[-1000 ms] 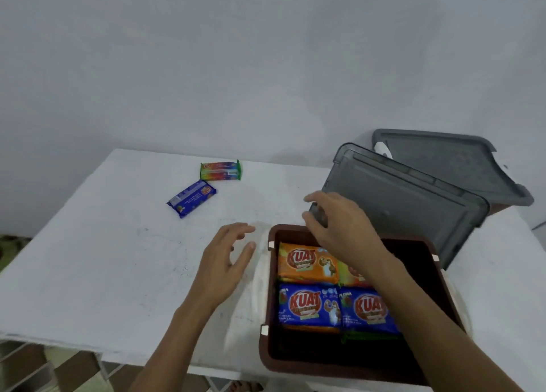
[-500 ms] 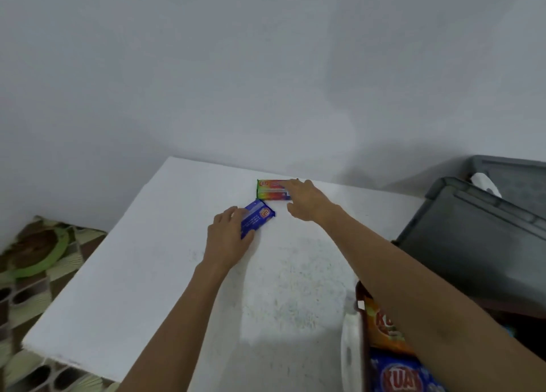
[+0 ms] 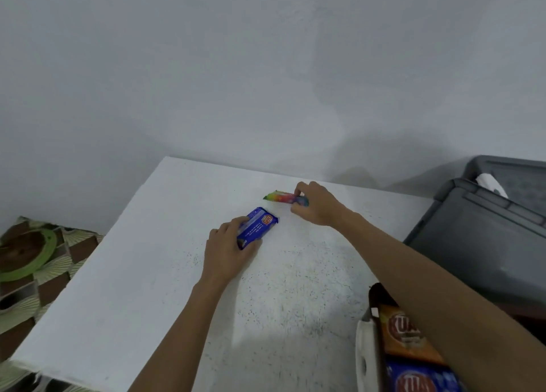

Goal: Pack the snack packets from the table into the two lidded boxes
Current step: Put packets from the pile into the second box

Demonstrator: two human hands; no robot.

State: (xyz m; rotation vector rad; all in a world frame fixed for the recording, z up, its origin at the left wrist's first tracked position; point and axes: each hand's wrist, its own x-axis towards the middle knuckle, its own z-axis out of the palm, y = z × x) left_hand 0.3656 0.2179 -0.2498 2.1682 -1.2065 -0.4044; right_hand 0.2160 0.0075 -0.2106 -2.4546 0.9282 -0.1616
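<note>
My left hand (image 3: 226, 251) grips a blue snack packet (image 3: 260, 226) near the middle of the white table (image 3: 133, 288), its far end tipped up. Farther back, my right hand (image 3: 316, 205) pinches a rainbow-coloured packet (image 3: 279, 198), lifted slightly at its left end. At the lower right, the brown box (image 3: 373, 295) stands open and holds orange (image 3: 403, 332) and blue packets (image 3: 419, 380); my right forearm crosses over it. A grey lid (image 3: 472, 244) leans behind that box.
A second grey lid (image 3: 514, 173) sits at the far right with a white latch (image 3: 492, 185) showing. The wall rises just behind the table. Left of the table, patterned floor and a green-rimmed object (image 3: 26, 255) lie below.
Both hands went from the brown box to the two packets at the table's far side. Each now grips its packet and tips it up; the view swung left.
</note>
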